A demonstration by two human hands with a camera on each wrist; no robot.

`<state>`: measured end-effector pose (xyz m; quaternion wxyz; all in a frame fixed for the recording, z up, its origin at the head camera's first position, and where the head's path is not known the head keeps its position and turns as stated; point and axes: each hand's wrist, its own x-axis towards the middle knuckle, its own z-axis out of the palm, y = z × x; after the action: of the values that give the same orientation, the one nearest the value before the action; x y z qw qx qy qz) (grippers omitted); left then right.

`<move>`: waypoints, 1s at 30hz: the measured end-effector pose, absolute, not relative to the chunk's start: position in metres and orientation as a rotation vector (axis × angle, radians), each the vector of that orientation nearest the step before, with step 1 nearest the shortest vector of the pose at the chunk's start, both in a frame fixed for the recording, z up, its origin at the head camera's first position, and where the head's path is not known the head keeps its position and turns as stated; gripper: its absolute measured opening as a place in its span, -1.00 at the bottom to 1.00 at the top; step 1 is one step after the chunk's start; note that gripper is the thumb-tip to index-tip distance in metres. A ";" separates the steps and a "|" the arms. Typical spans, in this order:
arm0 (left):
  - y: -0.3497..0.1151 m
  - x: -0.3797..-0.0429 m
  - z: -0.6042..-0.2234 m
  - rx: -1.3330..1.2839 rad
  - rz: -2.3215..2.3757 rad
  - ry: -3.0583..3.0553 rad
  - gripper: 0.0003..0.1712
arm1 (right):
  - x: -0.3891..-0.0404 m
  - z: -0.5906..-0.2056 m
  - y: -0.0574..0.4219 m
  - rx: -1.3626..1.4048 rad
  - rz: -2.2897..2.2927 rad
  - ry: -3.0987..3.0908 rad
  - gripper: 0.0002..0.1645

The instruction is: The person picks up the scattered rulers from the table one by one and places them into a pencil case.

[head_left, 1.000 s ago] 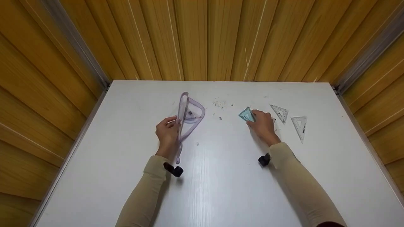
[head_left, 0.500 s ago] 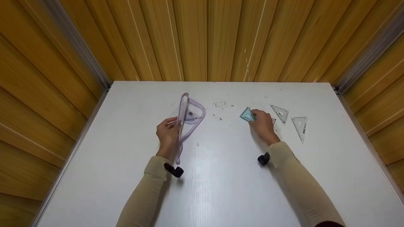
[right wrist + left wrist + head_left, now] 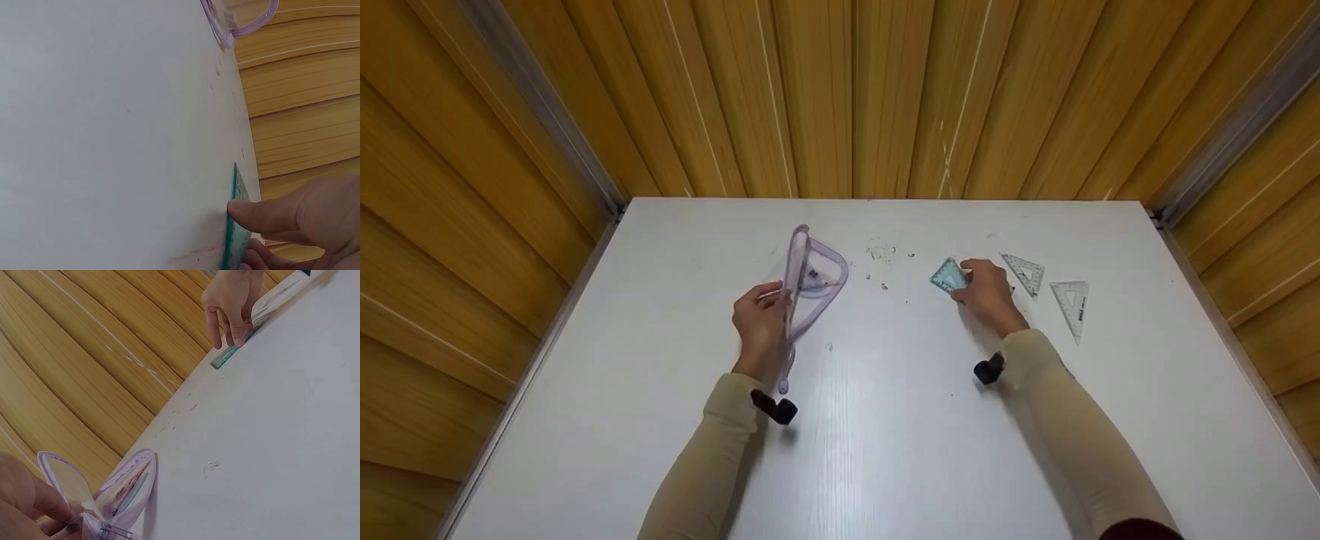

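In the head view my left hand [image 3: 761, 319] holds the near side of a clear zip pouch with lilac edging [image 3: 797, 262]. The pouch gapes apart in the left wrist view, with a few small items inside it, including a bluish strip [image 3: 130, 494]. On the right of the table, my right hand [image 3: 988, 295] pinches a teal set square [image 3: 949, 276] between thumb and fingers. The right wrist view shows the thumb [image 3: 242, 211] over the set square's edge, with fingers behind it. Part of the set square is hidden by the hand.
Two clear set squares, one upper [image 3: 1026, 271] and one lower [image 3: 1071, 306], lie right of the right hand. Dark crumbs [image 3: 883, 253] are scattered between the hands. Wood-look panels [image 3: 840, 97] stand behind the white table [image 3: 870, 450].
The head view has tilted slightly, so the table edge sits lower. Both hands keep their hold on the pouch and the teal set square, almost still.
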<state>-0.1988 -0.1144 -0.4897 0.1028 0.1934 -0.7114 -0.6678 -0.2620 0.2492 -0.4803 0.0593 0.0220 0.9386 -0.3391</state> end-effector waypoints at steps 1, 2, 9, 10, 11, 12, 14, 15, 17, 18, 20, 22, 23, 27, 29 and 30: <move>-0.115 -0.198 -0.491 0.562 -1.969 -2.100 -0.77 | -0.262 -0.481 0.250 0.063 -1.020 2.849 -0.23; -0.115 -0.198 -0.491 0.554 -1.968 -2.103 -0.77 | -0.263 -0.482 0.251 0.066 -1.015 2.852 -0.22; -0.114 -0.198 -0.491 0.565 -1.964 -2.100 -0.78 | -0.264 -0.479 0.256 0.092 -1.077 2.811 -0.29; -0.114 -0.198 -0.490 0.567 -1.965 -2.097 -0.78 | -0.265 -0.478 0.256 0.084 -1.088 2.811 -0.31; -0.114 -0.198 -0.490 0.570 -1.967 -2.095 -0.78 | -0.265 -0.477 0.257 0.074 -1.096 2.815 -0.34; -0.114 -0.198 -0.490 0.575 -1.967 -2.095 -0.78 | -0.264 -0.475 0.258 0.062 -1.107 2.816 -0.36; -0.114 -0.198 -0.490 0.587 -1.967 -2.096 -0.78 | -0.264 -0.474 0.260 0.048 -1.116 2.815 -0.40; -0.114 -0.198 -0.489 0.592 -1.966 -2.096 -0.78 | -0.264 -0.473 0.260 0.046 -1.122 2.811 -0.42; -0.114 -0.198 -0.489 0.597 -1.971 -2.098 -0.78 | -0.264 -0.471 0.262 0.047 -1.138 2.793 -0.42; -0.114 -0.198 -0.489 0.597 -1.969 -2.100 -0.78 | -0.264 -0.471 0.263 0.052 -1.145 2.786 -0.42; -0.114 -0.198 -0.489 0.598 -1.978 -2.095 -0.78 | -0.265 -0.470 0.264 0.056 -1.157 2.780 -0.42; -0.114 -0.199 -0.489 0.594 -1.986 -2.090 -0.78 | -0.265 -0.469 0.265 0.057 -1.170 2.777 -0.42; -0.114 -0.199 -0.489 0.593 -1.984 -2.091 -0.78 | -0.264 -0.469 0.265 0.056 -1.174 2.777 -0.42; -0.114 -0.199 -0.490 0.575 -1.988 -2.077 -0.78 | -0.263 -0.470 0.266 0.072 -1.178 2.770 -0.43; -0.115 -0.199 -0.491 0.561 -1.994 -2.067 -0.77 | -0.263 -0.470 0.266 0.087 -1.176 2.764 -0.43; -0.115 -0.199 -0.491 0.554 -1.996 -2.063 -0.76 | -0.263 -0.470 0.266 0.093 -1.174 2.765 -0.43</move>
<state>-0.1994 -0.1148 -0.4910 0.1087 0.1885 -0.7013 -0.6788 -0.2631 0.2660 -0.4705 0.0684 0.0309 0.9179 -0.3897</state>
